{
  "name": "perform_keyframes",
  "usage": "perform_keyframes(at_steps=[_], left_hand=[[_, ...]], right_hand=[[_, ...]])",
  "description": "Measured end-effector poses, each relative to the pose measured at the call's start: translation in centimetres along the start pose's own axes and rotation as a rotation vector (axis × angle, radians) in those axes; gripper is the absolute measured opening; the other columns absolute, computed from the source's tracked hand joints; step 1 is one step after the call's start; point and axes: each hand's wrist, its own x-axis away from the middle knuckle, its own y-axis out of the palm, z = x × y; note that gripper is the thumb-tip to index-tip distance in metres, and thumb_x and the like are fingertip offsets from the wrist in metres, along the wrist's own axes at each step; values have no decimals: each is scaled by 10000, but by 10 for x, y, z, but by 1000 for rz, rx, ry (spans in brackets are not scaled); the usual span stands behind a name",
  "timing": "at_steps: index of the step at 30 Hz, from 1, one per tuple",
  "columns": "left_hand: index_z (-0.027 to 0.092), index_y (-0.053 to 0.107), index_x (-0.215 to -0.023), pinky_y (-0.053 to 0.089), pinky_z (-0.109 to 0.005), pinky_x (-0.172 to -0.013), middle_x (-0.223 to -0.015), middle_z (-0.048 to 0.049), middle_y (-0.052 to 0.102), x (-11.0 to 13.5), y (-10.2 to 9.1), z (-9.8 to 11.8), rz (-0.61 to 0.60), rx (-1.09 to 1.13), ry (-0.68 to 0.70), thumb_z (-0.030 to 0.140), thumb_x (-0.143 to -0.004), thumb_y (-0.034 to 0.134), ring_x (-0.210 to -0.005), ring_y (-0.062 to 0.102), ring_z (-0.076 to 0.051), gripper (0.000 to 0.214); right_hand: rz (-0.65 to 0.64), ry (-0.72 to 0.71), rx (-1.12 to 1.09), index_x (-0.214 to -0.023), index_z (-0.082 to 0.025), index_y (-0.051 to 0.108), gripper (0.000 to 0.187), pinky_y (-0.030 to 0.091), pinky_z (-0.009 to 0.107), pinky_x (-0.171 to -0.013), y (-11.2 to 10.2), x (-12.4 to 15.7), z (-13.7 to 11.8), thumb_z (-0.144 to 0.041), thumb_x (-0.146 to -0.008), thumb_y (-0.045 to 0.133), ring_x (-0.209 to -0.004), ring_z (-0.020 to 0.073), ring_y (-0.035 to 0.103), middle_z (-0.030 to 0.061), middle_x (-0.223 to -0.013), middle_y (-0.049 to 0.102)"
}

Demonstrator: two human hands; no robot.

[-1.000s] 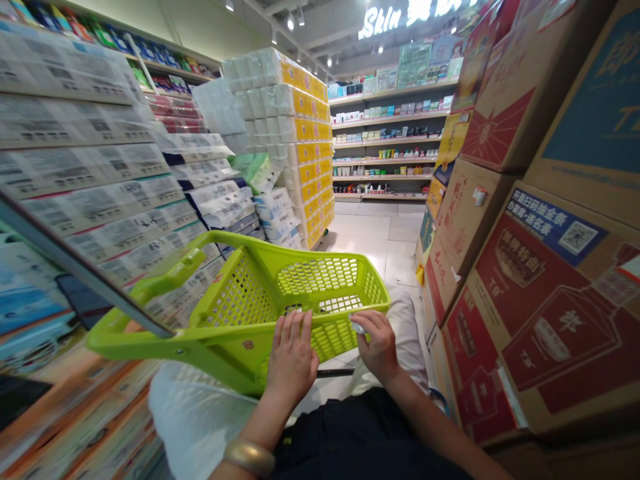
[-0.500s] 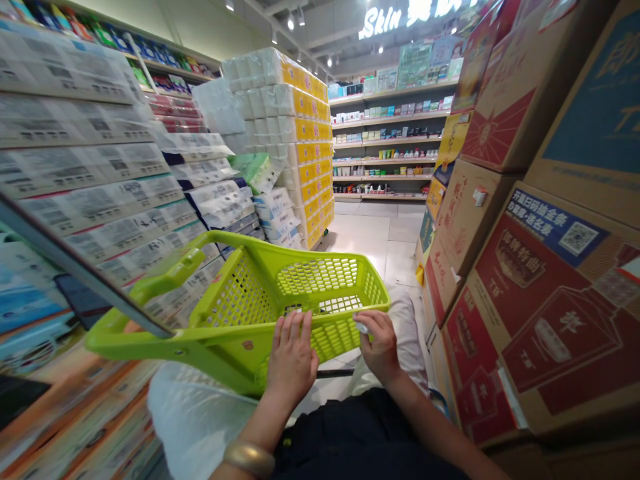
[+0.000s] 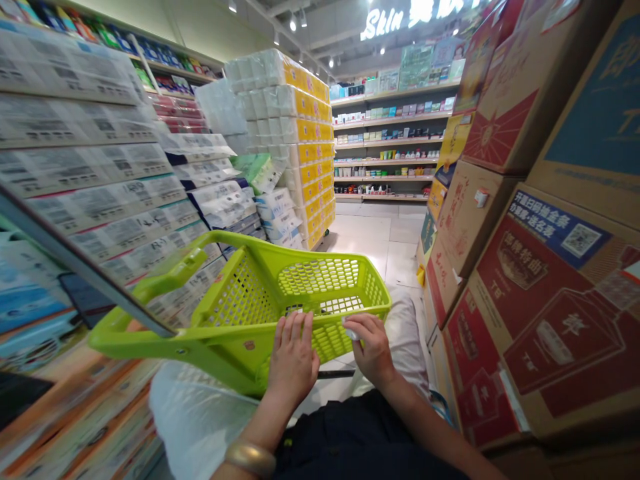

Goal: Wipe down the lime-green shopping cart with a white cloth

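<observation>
The left hand (image 3: pixel 294 360) rests flat, unclenched, on the near rim of the smooth, perforated green plastic cart (image 3: pixel 225 339); the right hand (image 3: pixel 370 347) pinches a small white wad (image 3: pixel 351 332).

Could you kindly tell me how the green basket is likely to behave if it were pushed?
The green basket is probably stiff: its rim shows no bend under the left hand. It is likely fairly light for its size, since its walls are full of holes. Whether it would roll I cannot tell, as no wheels show under it.
</observation>
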Motion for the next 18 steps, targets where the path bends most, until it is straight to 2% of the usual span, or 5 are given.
perform_keyframes(at_steps=[3,7,10,14,18], left_hand=[[100,431,-1391,222,-485,-1197,-1341,-140,556,0,0,0,0,-2,9,193,-762,562,-1331,418,-314,649],[98,430,-1391,218,-484,-1199,-1342,-136,552,1,0,-1,1,-4,10,189,-763,555,-1335,411,-314,647],[99,429,-1392,212,-485,-1202,-1344,-138,549,1,1,-1,-2,-1,6,197,-763,563,-1339,406,-315,651],[102,437,-1387,215,-485,-1201,-1337,-139,553,1,1,0,5,-2,7,199,-761,569,-1338,406,-314,647],[98,446,-1376,233,-494,-1193,-1319,-148,561,1,0,1,15,-13,7,184,-756,566,-1329,416,-314,637]], right_hand=[[-25,-48,-50,-1044,-230,703,400,502,388,-886,-2,-3,-8,-9,-784,495,-981,222,608,54,-1018,703],[159,8,-48,-1082,-229,687,353,516,393,-879,-18,-10,-4,-48,-848,496,-981,226,618,69,-1014,686],[253,41,52,-1081,-228,694,369,499,433,-941,-28,-14,10,-47,-853,467,-1077,243,607,87,-1116,673],[186,74,196,-1120,-205,692,484,440,487,-1035,-17,-12,22,7,-793,405,-1183,257,580,95,-1169,694],[1,24,184,-1226,-222,650,573,375,463,-1111,6,-8,7,11,-764,402,-1230,226,564,53,-1220,694]])
